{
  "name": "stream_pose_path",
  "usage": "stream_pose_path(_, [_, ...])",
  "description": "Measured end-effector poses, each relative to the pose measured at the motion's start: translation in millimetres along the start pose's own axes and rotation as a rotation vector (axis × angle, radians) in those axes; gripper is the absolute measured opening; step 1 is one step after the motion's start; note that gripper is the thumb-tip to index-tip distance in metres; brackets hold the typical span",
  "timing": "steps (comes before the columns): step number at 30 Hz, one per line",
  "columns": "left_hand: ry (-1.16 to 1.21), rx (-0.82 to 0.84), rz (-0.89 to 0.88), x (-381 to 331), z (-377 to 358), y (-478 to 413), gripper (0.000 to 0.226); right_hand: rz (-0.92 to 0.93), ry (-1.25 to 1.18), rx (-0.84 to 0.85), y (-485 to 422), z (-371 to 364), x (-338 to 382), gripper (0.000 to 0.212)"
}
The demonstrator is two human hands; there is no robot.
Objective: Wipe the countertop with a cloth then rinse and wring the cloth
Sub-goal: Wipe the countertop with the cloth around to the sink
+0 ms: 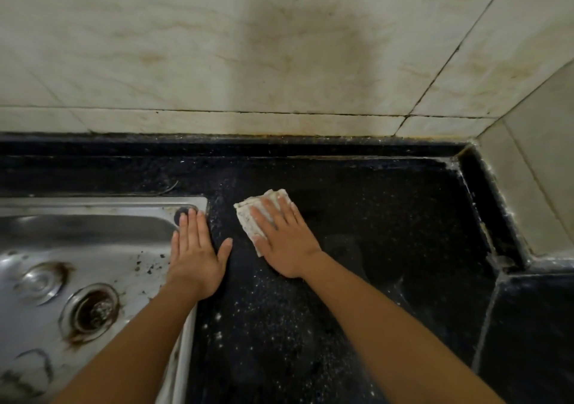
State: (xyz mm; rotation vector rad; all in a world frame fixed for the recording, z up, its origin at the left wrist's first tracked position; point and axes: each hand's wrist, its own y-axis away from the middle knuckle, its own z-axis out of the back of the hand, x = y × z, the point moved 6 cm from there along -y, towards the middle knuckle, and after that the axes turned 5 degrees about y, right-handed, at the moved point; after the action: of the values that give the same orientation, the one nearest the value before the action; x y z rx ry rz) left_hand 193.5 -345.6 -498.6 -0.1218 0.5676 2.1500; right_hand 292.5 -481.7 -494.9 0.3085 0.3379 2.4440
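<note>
Nearest, at six o'clock: two bare forearms (357,316). Presses right grip (287,242), fingers straight and flat (nothing clenched), onto folded cloth (247,220) on dark desk (388,217); leaves cloth showing at eleven o'clock of the palm, long axis roughly twelve-to-six. Rests left grip (194,257), released, palm down on sink (93,204) rim, at nine o'clock of the cloth. Probably calls for a pull toward the speckled six o'clock strip, with right nearer.

No lettering, label, brand mark, number or sign can be read anywhere: not on the cloth (246,218), the dark speckled bench (388,211), the steel sink (93,206) at left, or the far wall tiles (186,46).
</note>
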Motion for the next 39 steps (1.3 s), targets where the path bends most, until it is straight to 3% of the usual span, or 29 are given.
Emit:
stream_pose_path(2, [-0.010, -0.002, -0.003, -0.3, 1.6, 0.9, 0.078, 0.067, 0.031, -0.017, 4.8, 3.6, -19.0, 0.055])
stream_pose_path(4, [-0.021, -0.008, -0.015, -0.8, 2.6, 1.5, 0.078, 0.000, 0.050, -0.017, 9.6, 3.1, -56.6, 0.053])
stream_pose_path(10, [-0.005, -0.019, -0.026, 0.5, 1.4, -0.1, 0.078, -0.612, -0.155, -0.026, 40.3, 14.0, -175.5, 0.057])
stream_pose_path(15, [0.024, -0.056, -0.048, 1.7, 1.0, -0.6, 0.079, -0.916, -0.270, -0.074, 22.3, 21.9, -167.9, 0.061])
stream_pose_path(19, [0.025, -0.067, -0.047, 2.4, 0.5, -1.8, 0.076, -0.675, -0.173, -0.059, -24.5, 25.6, -97.3, 0.069])
stream_pose_path(27, [0.061, -0.104, -0.068, 3.9, -3.2, -2.3, 0.083, -0.241, -0.092, 0.013, -90.3, 23.5, 22.0, 0.062])
stream_pose_path(31, [0.012, -0.144, -0.073, 1.9, -0.1, -0.7, 0.082, -0.030, -0.051, 0.040, -91.0, 25.6, 29.7, 0.057])
stream_pose_path(34, [-0.008, -0.133, -0.064, 2.2, 0.0, -0.3, 0.082, -0.056, -0.009, 0.007, -77.0, 29.1, -3.5, 0.055])
stream_pose_path(39, [-0.010, -0.098, -0.056, 2.3, 0.9, -0.6, 0.077, -0.363, -0.081, -0.021, -36.1, 32.3, -92.6, 0.056])
